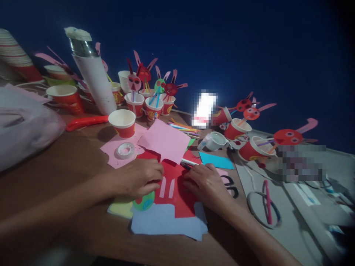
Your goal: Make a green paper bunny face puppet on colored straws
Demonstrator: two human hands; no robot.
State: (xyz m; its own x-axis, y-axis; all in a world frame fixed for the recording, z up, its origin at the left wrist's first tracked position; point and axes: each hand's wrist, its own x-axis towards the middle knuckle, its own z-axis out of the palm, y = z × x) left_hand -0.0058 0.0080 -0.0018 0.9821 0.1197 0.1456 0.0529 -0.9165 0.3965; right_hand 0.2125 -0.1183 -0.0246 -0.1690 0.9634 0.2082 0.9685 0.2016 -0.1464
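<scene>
My left hand (pixel 145 175) rests palm down at the left of a red paper sheet (pixel 184 207), fingers bent and slightly apart, with nothing visible in them. Under its edge lies a green paper circle (pixel 144 202) with red and blue marks. On the sheet's right side my right hand (pixel 203 181) lies with loosely bent fingers, also holding nothing visible. Two narrow pink paper strips (pixel 167 188) lie side by side between the hands. Just above the right hand is a pen (pixel 190 162). A pink paper sheet (pixel 166 140) lies beyond the hands. Scissors (pixel 230 186) are partly hidden beside my right hand.
A tape roll (pixel 125 150) and a paper cup (pixel 122 123) stand left of centre. Several cups with rabbit-like paper heads (pixel 134 83) line the back, near a tall white flask (pixel 95 81). A white cup (pixel 216 140) and blue paper (pixel 216 160) are at right.
</scene>
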